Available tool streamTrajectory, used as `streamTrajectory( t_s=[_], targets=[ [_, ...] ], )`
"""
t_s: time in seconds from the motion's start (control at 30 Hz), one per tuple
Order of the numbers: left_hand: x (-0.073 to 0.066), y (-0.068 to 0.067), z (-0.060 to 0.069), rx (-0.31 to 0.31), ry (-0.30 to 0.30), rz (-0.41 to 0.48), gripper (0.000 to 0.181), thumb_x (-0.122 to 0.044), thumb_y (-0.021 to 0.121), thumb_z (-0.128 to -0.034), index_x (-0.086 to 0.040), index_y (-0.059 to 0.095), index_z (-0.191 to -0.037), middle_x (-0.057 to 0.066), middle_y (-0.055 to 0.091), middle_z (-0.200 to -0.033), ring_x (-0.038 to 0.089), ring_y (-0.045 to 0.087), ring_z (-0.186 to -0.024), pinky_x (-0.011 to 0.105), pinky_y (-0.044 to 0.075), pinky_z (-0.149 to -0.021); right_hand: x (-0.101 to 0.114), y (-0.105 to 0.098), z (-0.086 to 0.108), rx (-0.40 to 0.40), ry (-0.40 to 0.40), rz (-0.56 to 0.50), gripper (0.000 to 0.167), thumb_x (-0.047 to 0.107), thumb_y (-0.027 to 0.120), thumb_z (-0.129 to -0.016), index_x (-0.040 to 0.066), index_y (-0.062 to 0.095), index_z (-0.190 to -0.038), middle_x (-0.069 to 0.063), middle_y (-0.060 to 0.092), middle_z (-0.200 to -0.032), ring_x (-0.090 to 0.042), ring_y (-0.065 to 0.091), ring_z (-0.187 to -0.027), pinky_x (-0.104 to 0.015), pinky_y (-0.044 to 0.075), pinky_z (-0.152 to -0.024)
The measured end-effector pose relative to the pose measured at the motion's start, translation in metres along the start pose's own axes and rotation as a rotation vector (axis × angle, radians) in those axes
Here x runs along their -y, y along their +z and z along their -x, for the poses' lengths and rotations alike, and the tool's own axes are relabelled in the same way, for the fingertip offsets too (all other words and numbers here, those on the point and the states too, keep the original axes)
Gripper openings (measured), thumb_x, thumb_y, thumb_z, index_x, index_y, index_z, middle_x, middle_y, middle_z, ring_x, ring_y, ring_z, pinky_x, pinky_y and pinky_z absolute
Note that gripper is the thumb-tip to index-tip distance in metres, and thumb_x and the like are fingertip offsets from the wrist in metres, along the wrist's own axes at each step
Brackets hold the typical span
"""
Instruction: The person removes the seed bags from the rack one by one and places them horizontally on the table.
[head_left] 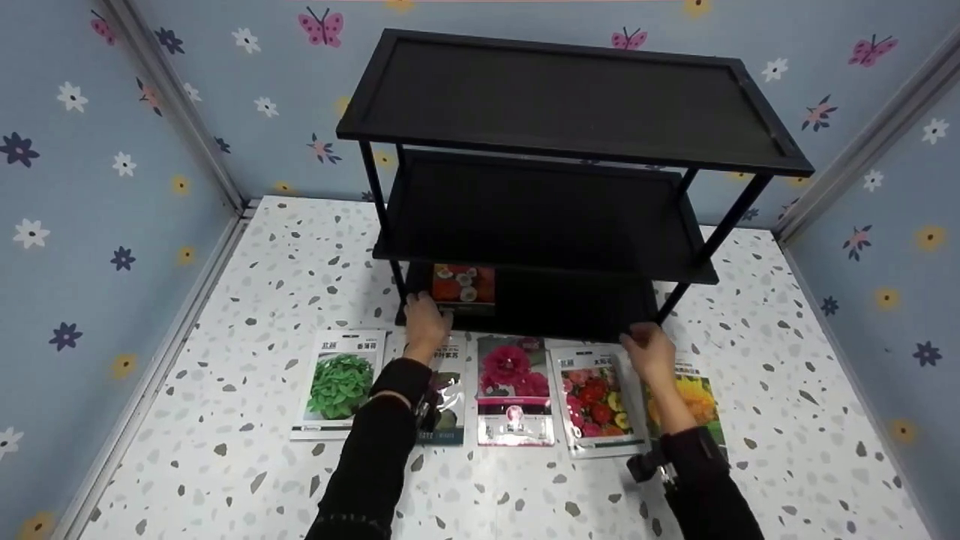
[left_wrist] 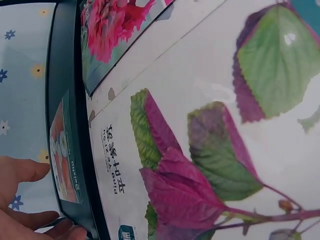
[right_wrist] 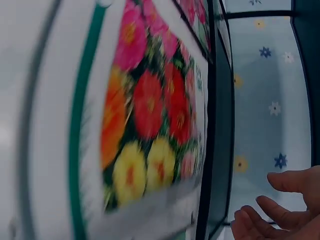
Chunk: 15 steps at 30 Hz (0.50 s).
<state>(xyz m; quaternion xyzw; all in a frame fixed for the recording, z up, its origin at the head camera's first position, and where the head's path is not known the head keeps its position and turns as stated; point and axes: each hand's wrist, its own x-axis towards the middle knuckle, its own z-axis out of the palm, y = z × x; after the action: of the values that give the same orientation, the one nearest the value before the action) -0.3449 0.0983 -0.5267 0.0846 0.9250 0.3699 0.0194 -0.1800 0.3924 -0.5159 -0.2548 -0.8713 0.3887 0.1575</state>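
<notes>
A black three-tier shelf rack [head_left: 540, 217] stands at the back of the table. My left hand [head_left: 426, 322] touches the bottom tier's front left corner; in the left wrist view its thumb [left_wrist: 32, 170] is spread from the fingers near the post. At the tier's front right corner is my right hand [head_left: 649, 352], thumb apart and fingers loosely bent, with nothing in its grasp in the right wrist view. A seed packet with red and white flowers [head_left: 463, 289] lies on the bottom tier's left side, beside my left hand. Beneath my left forearm is a perilla seed packet [head_left: 450, 397].
In the same front row lie a green-leaf packet [head_left: 341, 386], a pink-flower packet [head_left: 514, 390], a mixed-flower packet [head_left: 598, 401] and a yellow-flower packet [head_left: 697, 397], partly under my right forearm. Blue patterned panels [head_left: 67, 247] enclose the speckled white table [head_left: 247, 360].
</notes>
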Motion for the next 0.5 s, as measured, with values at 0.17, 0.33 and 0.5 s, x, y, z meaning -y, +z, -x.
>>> streamTrajectory(
  t_s=[0.17,0.33,0.5],
  targets=[
    [0.0,0.007,-0.005,-0.014,0.015,0.053,0.054,-0.011,0.06,-0.081,0.016,0.038,-0.121,0.033,0.035,-0.122,0.046,0.038,-0.108,0.048,0.039,-0.087,0.02,0.033,-0.013,0.089,0.021,-0.028,0.036,0.013,0.06,-0.083,-0.008,0.051,-0.111,-0.027,0.054,-0.105,-0.036,0.053,-0.095,-0.043,0.044,-0.081],
    [0.002,0.016,-0.007,-0.031,0.031,0.049,0.056,-0.013,0.062,-0.0797,0.016,0.038,-0.121,0.032,0.037,-0.119,0.045,0.039,-0.106,0.047,0.039,-0.086,0.041,0.063,-0.018,0.146,0.025,-0.08,0.038,0.014,0.059,-0.085,-0.007,0.049,-0.114,-0.026,0.051,-0.11,-0.035,0.052,-0.099,-0.041,0.044,-0.083],
    [0.002,0.018,-0.006,-0.018,0.019,0.056,0.056,-0.014,0.061,-0.0802,0.016,0.038,-0.121,0.033,0.038,-0.118,0.045,0.038,-0.107,0.047,0.038,-0.088,0.009,0.118,-0.051,0.123,-0.019,-0.112,0.04,0.026,0.063,-0.082,0.001,0.054,-0.112,-0.019,0.056,-0.105,-0.028,0.056,-0.092,-0.036,0.047,-0.076]
  ],
)
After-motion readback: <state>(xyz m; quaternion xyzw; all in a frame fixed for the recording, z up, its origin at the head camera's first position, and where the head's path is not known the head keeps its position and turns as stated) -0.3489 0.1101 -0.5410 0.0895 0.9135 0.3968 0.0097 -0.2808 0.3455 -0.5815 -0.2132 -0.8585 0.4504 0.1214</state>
